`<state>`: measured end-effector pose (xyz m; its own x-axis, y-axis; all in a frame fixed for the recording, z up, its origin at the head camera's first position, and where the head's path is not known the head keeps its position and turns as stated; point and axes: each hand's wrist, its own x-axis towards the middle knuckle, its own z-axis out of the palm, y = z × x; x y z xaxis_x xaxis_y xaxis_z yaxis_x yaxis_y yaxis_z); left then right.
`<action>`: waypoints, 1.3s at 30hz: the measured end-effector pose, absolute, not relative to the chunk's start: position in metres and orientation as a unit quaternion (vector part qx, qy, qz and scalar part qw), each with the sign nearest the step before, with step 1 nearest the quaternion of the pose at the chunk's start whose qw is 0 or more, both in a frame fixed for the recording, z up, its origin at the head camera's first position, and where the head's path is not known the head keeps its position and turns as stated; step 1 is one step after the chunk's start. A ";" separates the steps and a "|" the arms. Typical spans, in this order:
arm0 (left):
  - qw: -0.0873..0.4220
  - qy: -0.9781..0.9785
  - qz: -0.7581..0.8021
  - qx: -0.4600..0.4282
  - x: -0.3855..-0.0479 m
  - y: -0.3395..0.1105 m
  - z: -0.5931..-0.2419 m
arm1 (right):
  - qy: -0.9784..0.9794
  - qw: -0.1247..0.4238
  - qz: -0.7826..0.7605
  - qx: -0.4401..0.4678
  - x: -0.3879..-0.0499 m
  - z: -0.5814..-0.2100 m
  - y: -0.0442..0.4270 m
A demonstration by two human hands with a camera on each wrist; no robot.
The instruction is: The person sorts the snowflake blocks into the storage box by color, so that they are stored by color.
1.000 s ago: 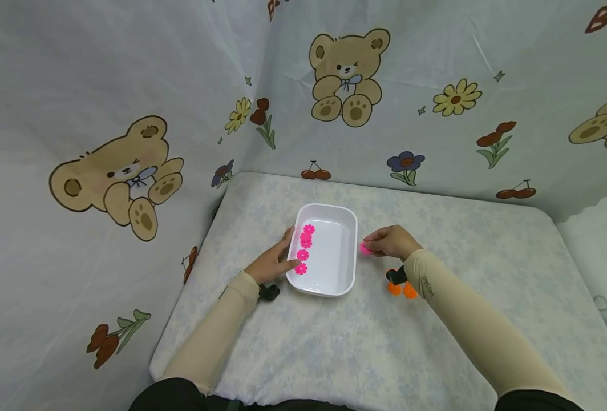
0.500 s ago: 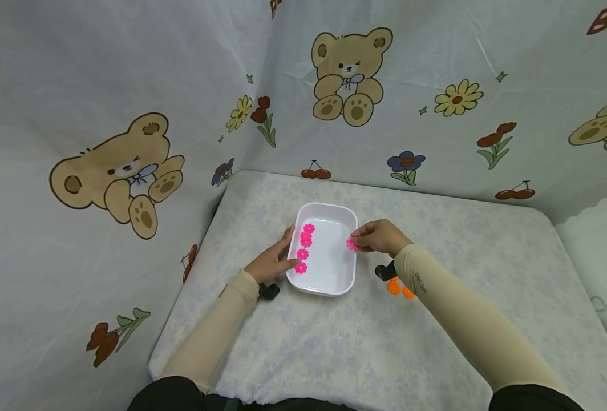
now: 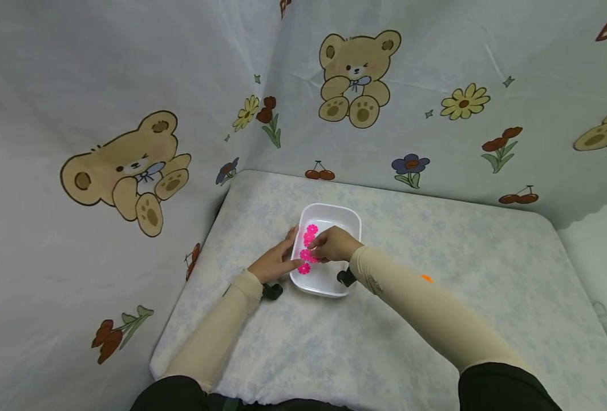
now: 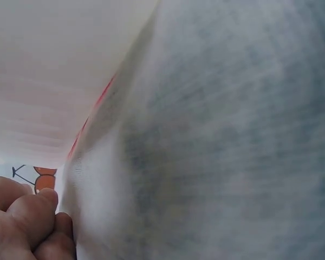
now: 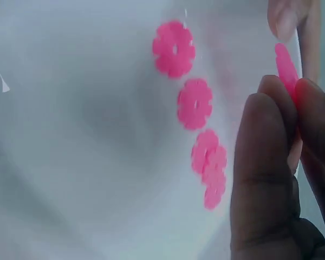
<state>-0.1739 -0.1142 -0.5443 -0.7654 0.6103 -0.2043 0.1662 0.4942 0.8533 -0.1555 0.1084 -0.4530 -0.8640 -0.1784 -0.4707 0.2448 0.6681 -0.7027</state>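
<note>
A white rectangular plastic tray point(image 3: 334, 281) stands on the table, with several pink notched flower-shaped discs point(image 5: 174, 49) in a rough row along its left side. Two or more of them overlap. My left hand point(image 3: 274, 261) grips the tray's left wall, thumb over the rim and fingers outside. Above the tray's left part, my right hand point(image 3: 336, 244) pinches another pink notched disc point(image 5: 285, 64) between thumb and fingers, held on edge close to the left thumb. In the left wrist view, curled fingers point(image 4: 30, 222) show beneath the tray's pale side.
An orange piece point(image 3: 427, 278) shows past the right sleeve point(image 3: 401, 294), which hides the area around it. A pale mottled cloth point(image 3: 468, 245) covers the table. Behind and left hangs a white curtain point(image 3: 283, 57) printed with bears and flowers.
My right hand has moved left from beside the tray, over its right rim, to the row of pink discs, carrying one disc. The left hand has stayed on the tray.
</note>
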 end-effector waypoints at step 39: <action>0.241 0.805 0.468 0.273 -0.177 -0.118 -0.539 | 0.952 0.212 -0.208 -0.071 -0.151 -0.495 0.062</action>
